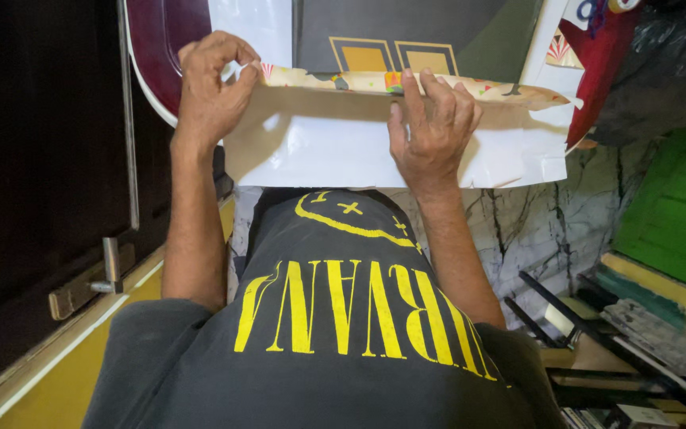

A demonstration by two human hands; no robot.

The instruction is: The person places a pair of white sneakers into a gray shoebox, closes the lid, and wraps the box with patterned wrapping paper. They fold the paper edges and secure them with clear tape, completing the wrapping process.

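White wrapping paper [343, 147] lay folded; left hand [210, 87] pinched its corner, right hand [430, 127] pressed the crease flat, best kept taut.

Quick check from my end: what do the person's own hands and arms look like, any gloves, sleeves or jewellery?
Both hands, left hand and right hand, are bare: no gloves, and no rings or watch that I can see. The forearms are uncovered as well. The only clothing is a dark grey short-sleeved T-shirt with yellow printed lettering and a yellow line drawing on the chest.

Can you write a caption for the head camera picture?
Two hands, left hand and right hand, fold white wrapping paper over a dark box.
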